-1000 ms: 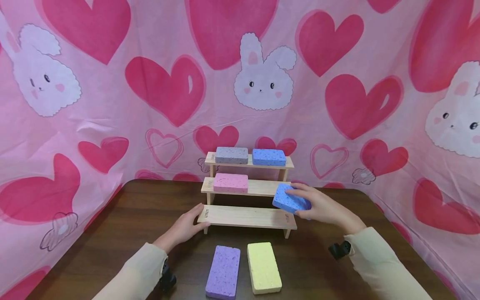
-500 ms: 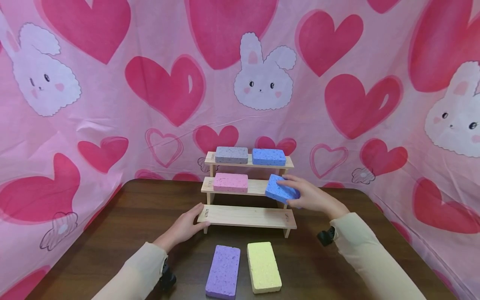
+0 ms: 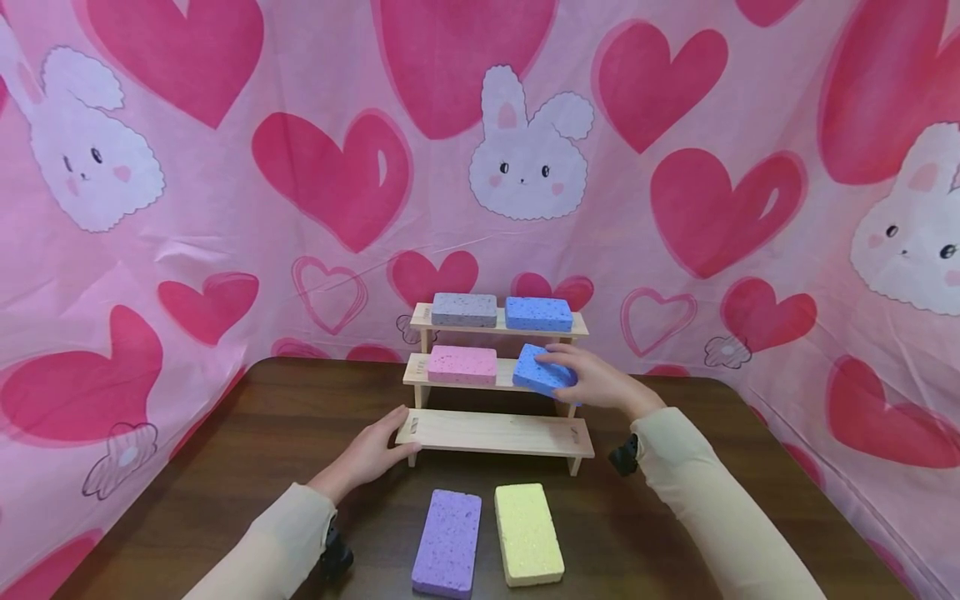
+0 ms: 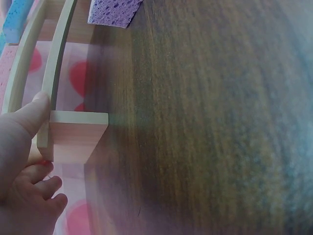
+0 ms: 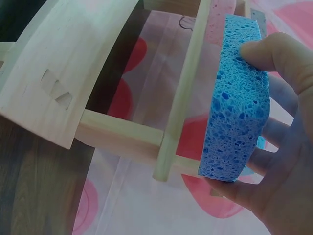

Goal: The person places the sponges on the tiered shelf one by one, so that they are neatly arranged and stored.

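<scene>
My right hand [image 3: 600,382] grips a blue sponge [image 3: 542,371], thumb on one side and fingers curled behind, seen close in the right wrist view as a porous block [image 5: 237,103]. The sponge is tilted and overlaps the right end of the middle tier of a three-step wooden shelf [image 3: 487,432]. On that tier's left part lies a pink sponge [image 3: 462,364]. My left hand [image 3: 367,454] holds the left end of the lowest tier; in the left wrist view its thumb [image 4: 34,115] lies along the board's edge, fingers curled by the end.
A grey sponge [image 3: 464,309] and another blue sponge [image 3: 538,314] lie on the top tier. Nearer me on the dark wooden table [image 3: 225,492] are a purple sponge [image 3: 447,543] and a yellow sponge [image 3: 528,534]. Behind hangs a pink cloth [image 3: 435,192] printed with hearts and rabbits.
My right hand has carried the blue sponge left and slightly up, from beside the shelf's right end to the middle tier. The left hand has stayed put on the lowest tier.
</scene>
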Demonstrator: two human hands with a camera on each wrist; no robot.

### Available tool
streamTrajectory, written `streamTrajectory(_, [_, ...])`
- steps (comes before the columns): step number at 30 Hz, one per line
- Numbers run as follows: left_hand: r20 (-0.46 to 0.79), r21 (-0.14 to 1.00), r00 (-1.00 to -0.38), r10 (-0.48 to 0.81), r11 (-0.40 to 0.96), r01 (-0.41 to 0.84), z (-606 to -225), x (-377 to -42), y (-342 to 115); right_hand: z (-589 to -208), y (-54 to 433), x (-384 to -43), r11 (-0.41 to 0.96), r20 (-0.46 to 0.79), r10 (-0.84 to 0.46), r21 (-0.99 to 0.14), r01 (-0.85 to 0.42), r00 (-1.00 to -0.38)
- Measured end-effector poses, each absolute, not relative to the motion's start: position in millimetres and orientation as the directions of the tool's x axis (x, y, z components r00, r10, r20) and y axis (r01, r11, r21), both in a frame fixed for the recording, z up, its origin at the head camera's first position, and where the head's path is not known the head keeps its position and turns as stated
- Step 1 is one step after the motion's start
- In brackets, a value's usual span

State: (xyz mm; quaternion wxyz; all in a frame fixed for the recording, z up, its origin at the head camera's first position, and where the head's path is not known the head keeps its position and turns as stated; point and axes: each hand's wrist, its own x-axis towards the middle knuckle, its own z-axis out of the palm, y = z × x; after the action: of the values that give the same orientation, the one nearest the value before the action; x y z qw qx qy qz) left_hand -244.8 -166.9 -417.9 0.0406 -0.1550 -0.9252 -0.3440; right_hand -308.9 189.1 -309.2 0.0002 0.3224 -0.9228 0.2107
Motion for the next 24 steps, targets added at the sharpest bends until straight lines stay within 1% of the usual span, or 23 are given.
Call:
streamTrajectory(9, [0.178,0.623,-0.950,0.256,0.718,0.310,-418.3,-244.9,-166.9,-312.9,178.9,-319.3,0.703,0.095,-0.605,-0.403,-0.586,-0.791])
streamTrajectory(24, [0.178,0.622,-0.949,0.259,0.718,0.313,-420.4,-247.4,-167.4,-315.0,175.2,-323.7,0.703,0.063,-0.601,-0.432,-0.565,-0.797])
